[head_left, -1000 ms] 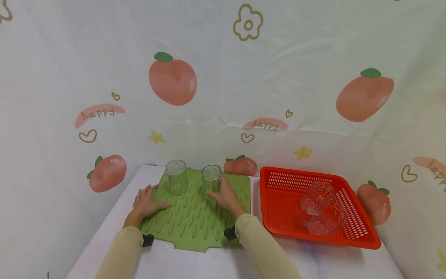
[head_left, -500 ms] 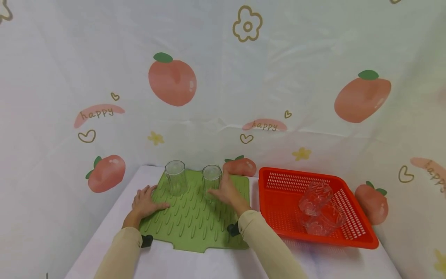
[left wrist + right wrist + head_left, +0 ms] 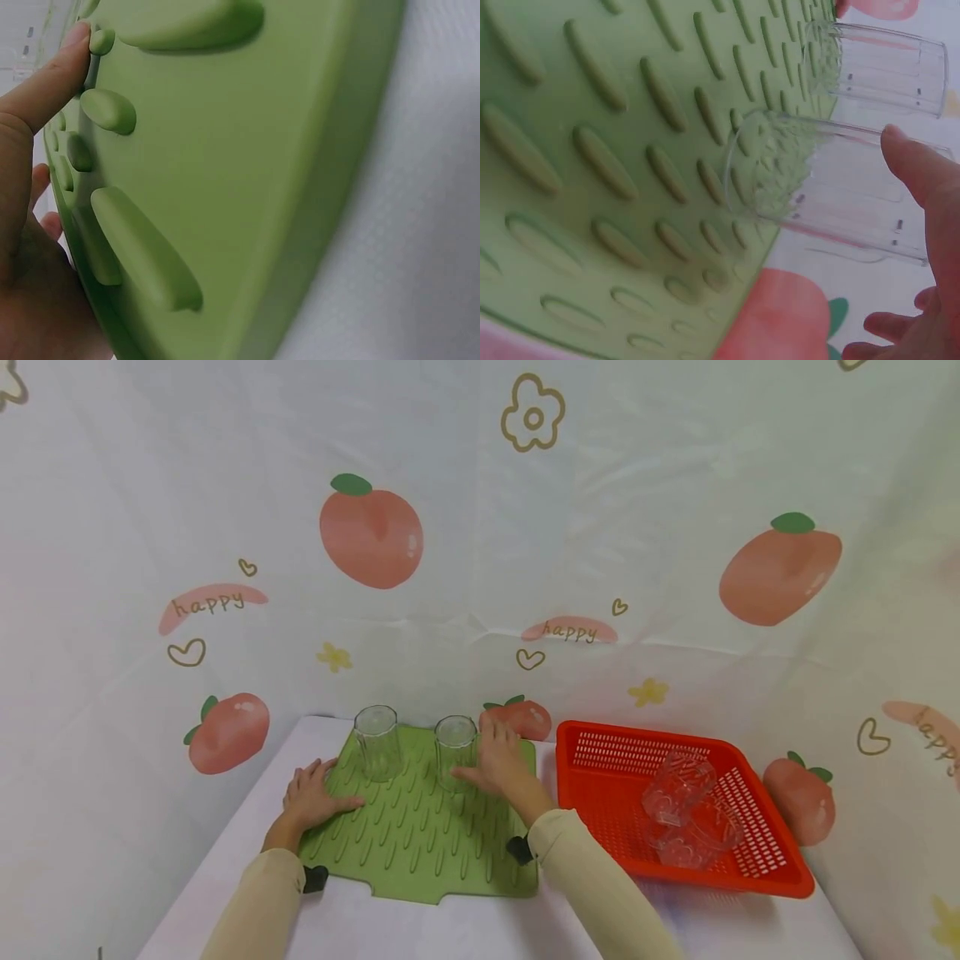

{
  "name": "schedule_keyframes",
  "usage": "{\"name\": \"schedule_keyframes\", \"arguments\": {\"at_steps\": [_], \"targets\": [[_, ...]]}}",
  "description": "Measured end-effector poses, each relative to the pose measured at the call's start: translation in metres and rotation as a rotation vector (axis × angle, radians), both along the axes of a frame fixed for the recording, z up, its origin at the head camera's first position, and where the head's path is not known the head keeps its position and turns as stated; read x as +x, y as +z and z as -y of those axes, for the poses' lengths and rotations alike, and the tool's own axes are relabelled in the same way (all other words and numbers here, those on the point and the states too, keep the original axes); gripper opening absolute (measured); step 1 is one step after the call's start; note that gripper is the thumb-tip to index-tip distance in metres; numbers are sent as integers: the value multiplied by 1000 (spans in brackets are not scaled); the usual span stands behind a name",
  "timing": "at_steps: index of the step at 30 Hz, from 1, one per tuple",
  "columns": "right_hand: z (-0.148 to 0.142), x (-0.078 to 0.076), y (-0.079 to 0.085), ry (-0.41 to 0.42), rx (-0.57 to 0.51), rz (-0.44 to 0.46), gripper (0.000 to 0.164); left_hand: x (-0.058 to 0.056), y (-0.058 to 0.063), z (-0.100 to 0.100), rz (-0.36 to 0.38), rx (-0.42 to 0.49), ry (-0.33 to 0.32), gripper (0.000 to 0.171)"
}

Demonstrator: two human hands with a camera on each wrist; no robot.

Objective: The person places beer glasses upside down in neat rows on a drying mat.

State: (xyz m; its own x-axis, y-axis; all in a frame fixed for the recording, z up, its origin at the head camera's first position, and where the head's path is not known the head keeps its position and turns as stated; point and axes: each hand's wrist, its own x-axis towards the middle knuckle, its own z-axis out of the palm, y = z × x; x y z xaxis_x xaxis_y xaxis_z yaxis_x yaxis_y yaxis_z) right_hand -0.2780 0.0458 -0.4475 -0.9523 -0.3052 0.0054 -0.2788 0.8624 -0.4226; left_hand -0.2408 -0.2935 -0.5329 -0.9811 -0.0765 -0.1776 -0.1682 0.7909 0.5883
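Right hand (image 3: 504, 763) has shifted right, released from the right glass (image 3: 453, 745), which stands upright, far on the mat (image 3: 405, 860); a careless brush could tip it, or the relaxed left hand (image 3: 310, 797) could jog the mat's left edge

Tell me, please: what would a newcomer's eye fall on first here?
Probably the bright red basket on the right, holding two clear cups. Next, the green ribbed mat left of it, with two clear glasses standing near its far edge, and the right hand beside one. Large red fruit prints stand out on the white backdrop.
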Motion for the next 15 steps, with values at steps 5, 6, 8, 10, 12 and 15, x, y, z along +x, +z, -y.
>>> {"name": "schedule_keyframes", "arguments": {"at_steps": [5,6,8,10,12,15], "targets": [[-3,1,6,12,111,-55,110,-1,-1,1,-4,-15,-2,112],[-4,2,7,16,134,-68,110,-1,-1,1,-5,-16,-3,112],[-6,4,11,25,172,-89,110,-1,-1,0,-5,-16,-2,112],[-9,6,15,36,195,-99,109,-1,-2,0,-4,-13,-1,112],[-13,9,18,44,215,-109,109,-1,-2,0,-2,-9,1,112],[-18,10,21,48,221,-108,108,-2,-4,1,-7,-7,2,113]]}}
